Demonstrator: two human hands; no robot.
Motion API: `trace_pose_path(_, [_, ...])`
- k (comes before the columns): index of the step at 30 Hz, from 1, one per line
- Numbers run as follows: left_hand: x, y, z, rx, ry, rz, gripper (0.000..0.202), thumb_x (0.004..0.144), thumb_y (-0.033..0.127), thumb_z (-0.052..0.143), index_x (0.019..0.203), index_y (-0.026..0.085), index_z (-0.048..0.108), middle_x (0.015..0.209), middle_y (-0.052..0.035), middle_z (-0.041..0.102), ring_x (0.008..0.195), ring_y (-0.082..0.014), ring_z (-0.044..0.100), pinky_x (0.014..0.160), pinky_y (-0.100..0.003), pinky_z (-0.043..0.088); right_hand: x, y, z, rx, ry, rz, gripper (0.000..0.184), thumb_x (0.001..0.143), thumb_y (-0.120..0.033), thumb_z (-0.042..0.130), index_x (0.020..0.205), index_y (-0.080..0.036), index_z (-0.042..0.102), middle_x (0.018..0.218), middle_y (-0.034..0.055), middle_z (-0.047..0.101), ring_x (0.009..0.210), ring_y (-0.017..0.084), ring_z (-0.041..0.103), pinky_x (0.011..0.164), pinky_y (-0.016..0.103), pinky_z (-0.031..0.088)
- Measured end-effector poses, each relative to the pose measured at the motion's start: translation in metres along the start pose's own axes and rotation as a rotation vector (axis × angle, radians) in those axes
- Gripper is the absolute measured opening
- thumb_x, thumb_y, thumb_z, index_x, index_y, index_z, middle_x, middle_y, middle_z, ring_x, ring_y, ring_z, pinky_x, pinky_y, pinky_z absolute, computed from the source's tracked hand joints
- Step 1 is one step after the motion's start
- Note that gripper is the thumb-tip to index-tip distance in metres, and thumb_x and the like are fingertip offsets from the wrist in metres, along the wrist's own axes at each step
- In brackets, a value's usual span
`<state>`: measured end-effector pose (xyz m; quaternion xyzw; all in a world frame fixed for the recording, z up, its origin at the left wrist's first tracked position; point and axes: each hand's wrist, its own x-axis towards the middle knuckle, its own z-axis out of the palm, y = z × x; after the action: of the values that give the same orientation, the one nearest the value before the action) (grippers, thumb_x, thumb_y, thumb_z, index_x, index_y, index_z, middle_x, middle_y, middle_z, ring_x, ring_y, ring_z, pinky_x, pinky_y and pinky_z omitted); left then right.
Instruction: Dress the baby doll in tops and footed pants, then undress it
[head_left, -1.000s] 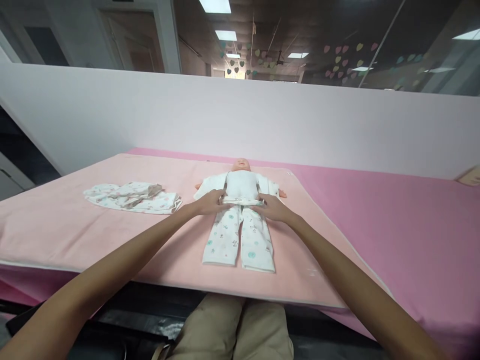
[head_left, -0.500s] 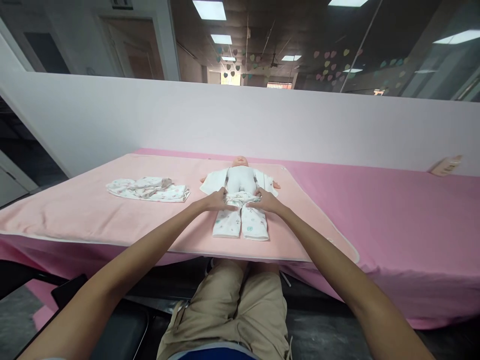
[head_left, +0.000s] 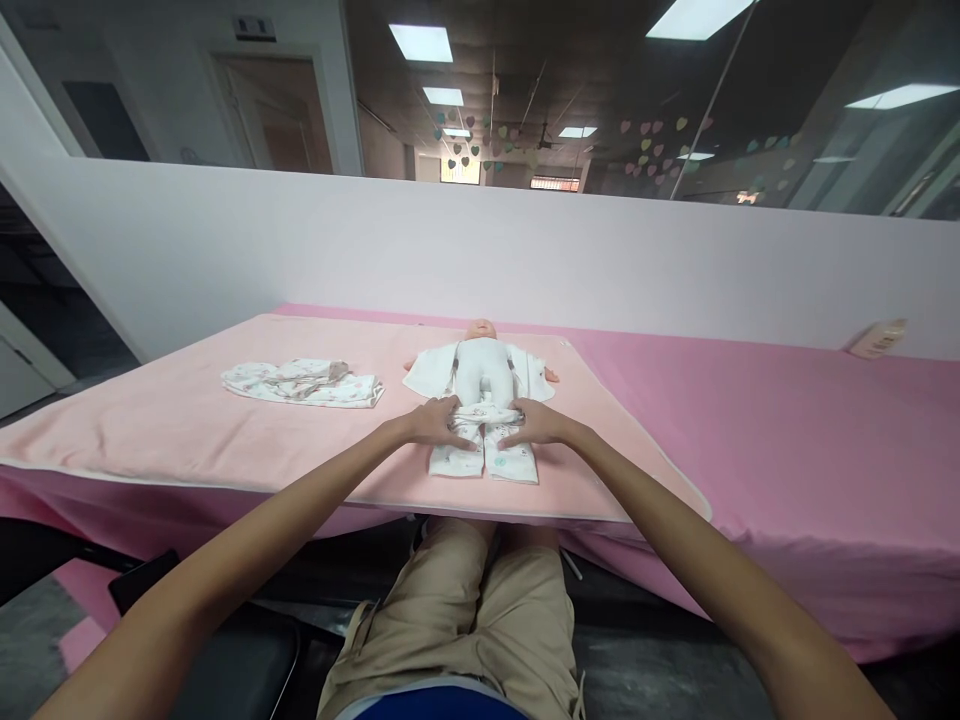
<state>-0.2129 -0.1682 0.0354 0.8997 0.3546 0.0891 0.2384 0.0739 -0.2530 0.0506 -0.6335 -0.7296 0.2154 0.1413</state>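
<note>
A baby doll (head_left: 480, 362) lies on its back, head toward the wall, arms spread in a white top (head_left: 433, 370). White printed baby pants (head_left: 514, 462) cover its lower legs, with the waistband gathered below the hips. My left hand (head_left: 433, 422) grips the left side of the waistband, thumb stretched across the front of the fabric. On the opposite side, my right hand (head_left: 538, 422) holds the waistband the same way. The doll's feet are hidden from sight. To the left lies a crumpled white printed baby garment (head_left: 304, 384).
A peach blanket (head_left: 180, 420) covers much of the pink-draped table (head_left: 810, 450). A pale bottle (head_left: 877, 338) lies against the white wall (head_left: 525, 255) at far right. A black chair (head_left: 240, 655) stands at lower left.
Both hands have drawn the waistband slightly toward me. More of the doll's upper legs shows, and the pants are more bunched. The view has tilted up a little.
</note>
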Motion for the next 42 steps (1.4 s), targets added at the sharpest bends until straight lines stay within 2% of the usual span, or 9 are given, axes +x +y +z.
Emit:
trace_pose_path(4, [-0.005, 0.004, 0.007, 0.062, 0.019, 0.010, 0.089, 0.058, 0.081, 0.083, 0.121, 0.022, 0.059, 0.126, -0.0145, 0.069, 0.117, -0.0388, 0.062, 0.085, -0.039, 0.048, -0.009, 0.004, 0.000, -0.066, -0.047, -0.050, 0.097, 0.051, -0.070, 0.096, 0.128, -0.020, 0.063, 0.134, 0.0158, 0.065, 0.116, 0.036, 0.063, 0.092, 0.041, 0.052])
trace_pose_path(9, [-0.022, 0.012, 0.022, 0.140, 0.107, 0.086, 0.067, 0.073, 0.076, 0.078, 0.110, 0.022, 0.064, 0.117, -0.0127, 0.071, 0.111, -0.0363, 0.065, 0.088, -0.041, 0.046, -0.020, 0.000, 0.014, -0.204, 0.035, -0.224, 0.058, 0.071, -0.066, 0.088, 0.099, -0.020, 0.066, 0.107, 0.0097, 0.071, 0.098, 0.030, 0.063, 0.082, 0.035, 0.045])
trace_pose_path(13, [-0.039, 0.015, 0.030, 0.161, 0.214, 0.151, 0.057, 0.085, 0.074, 0.069, 0.108, 0.022, 0.066, 0.111, -0.0121, 0.072, 0.105, -0.0338, 0.065, 0.089, -0.042, 0.045, -0.038, -0.003, 0.029, -0.250, 0.157, -0.359, 0.036, 0.089, -0.055, 0.078, 0.097, -0.021, 0.069, 0.104, 0.0102, 0.073, 0.100, 0.030, 0.062, 0.084, 0.036, 0.041])
trace_pose_path(21, [-0.069, 0.026, 0.038, 0.162, 0.366, 0.169, 0.038, 0.096, 0.060, 0.060, 0.089, 0.023, 0.056, 0.093, -0.0088, 0.069, 0.091, -0.0291, 0.063, 0.081, -0.040, 0.042, -0.069, -0.005, 0.057, -0.322, 0.455, -0.284, 0.028, 0.103, -0.047, 0.060, 0.089, -0.023, 0.064, 0.092, 0.0119, 0.071, 0.091, 0.031, 0.060, 0.082, 0.041, 0.039])
trace_pose_path(26, [-0.099, 0.050, 0.033, 0.061, 0.322, 0.145, 0.036, 0.091, 0.058, 0.068, 0.088, 0.024, 0.056, 0.091, -0.0068, 0.069, 0.088, -0.0273, 0.062, 0.079, -0.038, 0.043, -0.102, -0.027, 0.055, -0.199, 0.404, -0.260, 0.024, 0.098, -0.044, 0.067, 0.085, -0.025, 0.061, 0.088, 0.0080, 0.070, 0.086, 0.029, 0.061, 0.080, 0.040, 0.041])
trace_pose_path(29, [-0.120, 0.069, 0.012, -0.041, 0.216, 0.105, 0.042, 0.083, 0.062, 0.075, 0.090, 0.024, 0.058, 0.093, -0.0051, 0.070, 0.085, -0.0259, 0.062, 0.074, -0.035, 0.043, -0.130, -0.047, 0.029, -0.098, 0.298, -0.267, 0.038, 0.089, -0.059, 0.078, 0.087, -0.025, 0.060, 0.095, 0.0062, 0.071, 0.088, 0.028, 0.062, 0.080, 0.040, 0.043])
trace_pose_path(34, [-0.138, 0.102, -0.049, -0.138, 0.091, 0.118, 0.054, 0.074, 0.069, 0.083, 0.095, 0.024, 0.060, 0.088, -0.0008, 0.068, 0.078, -0.0218, 0.061, 0.066, -0.030, 0.041, -0.157, -0.093, -0.045, -0.006, 0.225, -0.227, 0.048, 0.088, -0.072, 0.073, 0.097, -0.025, 0.064, 0.100, 0.0065, 0.071, 0.085, 0.026, 0.061, 0.072, 0.038, 0.045])
trace_pose_path(38, [-0.130, 0.123, -0.108, -0.053, 0.197, 0.207, 0.046, 0.088, 0.067, 0.071, 0.096, 0.022, 0.065, 0.088, -0.0027, 0.065, 0.078, -0.0198, 0.059, 0.068, -0.031, 0.040, -0.153, -0.128, -0.104, -0.086, 0.317, -0.308, 0.051, 0.105, -0.069, 0.046, 0.087, -0.025, 0.065, 0.090, 0.0077, 0.070, 0.080, 0.025, 0.060, 0.071, 0.039, 0.045])
trace_pose_path(42, [-0.120, 0.140, -0.165, 0.060, 0.300, 0.212, 0.043, 0.100, 0.060, 0.057, 0.099, 0.020, 0.072, 0.085, -0.0039, 0.064, 0.082, -0.0189, 0.061, 0.076, -0.032, 0.042, -0.141, -0.144, -0.152, -0.282, 0.403, -0.384, 0.051, 0.101, -0.072, 0.053, 0.103, -0.027, 0.075, 0.086, 0.0056, 0.069, 0.079, 0.023, 0.064, 0.070, 0.037, 0.044])
